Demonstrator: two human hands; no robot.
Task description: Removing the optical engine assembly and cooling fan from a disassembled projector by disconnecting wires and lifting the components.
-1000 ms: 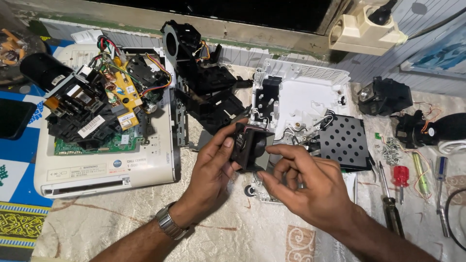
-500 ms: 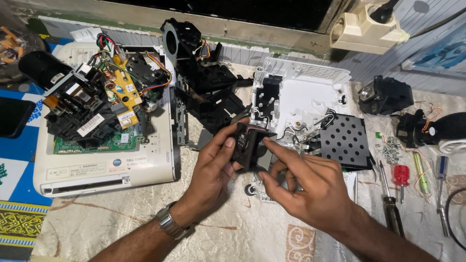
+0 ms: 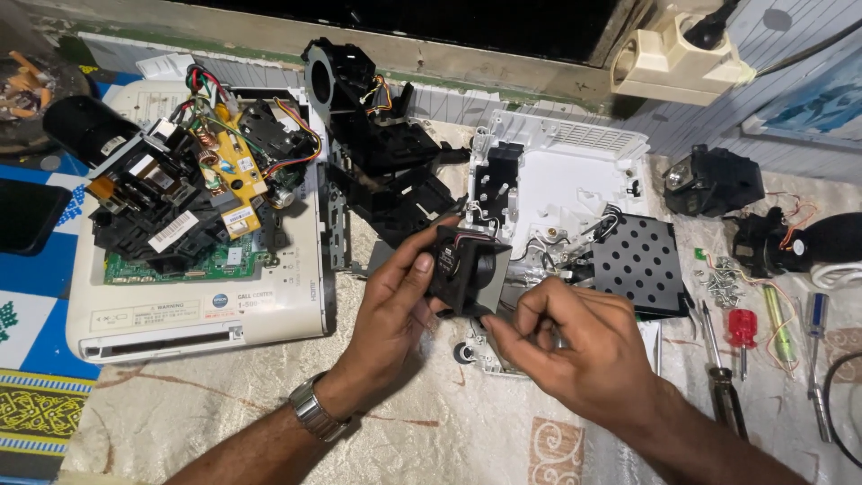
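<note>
The left hand point(image 3: 395, 310) and the right hand point(image 3: 575, 346) meet over the middle of the worktop point(image 3: 224, 404), both on a small black fan point(image 3: 467, 268). The left fingers are curled around the fan's left side, thumb on its near face, so it is lifted clear of the cloth and tilted. The right fingers are bunched together at the fan's lower right corner, pinching its edge or something small there; which of the two is hidden by the knuckles. A metal watch point(image 3: 314, 415) sits on the left wrist.

Just beyond the fan lies an open white casing point(image 3: 575, 175), and a black perforated plate point(image 3: 633, 260) rests against its right side. Left of the hands stands a white device point(image 3: 211, 310) with its top off, showing a green board point(image 3: 211, 265), a yellow board point(image 3: 229, 180) with coloured wires, and a black block point(image 3: 144, 202). A black plastic frame point(image 3: 368, 135) lies between this device and the casing.

On the far right are two black parts point(image 3: 714, 180), a heap of screws point(image 3: 723, 283) and several screwdrivers point(image 3: 741, 332) laid side by side. A dark phone point(image 3: 27, 216) lies at the left edge, and a beige socket point(image 3: 669, 58) is fixed on the far wall.
</note>
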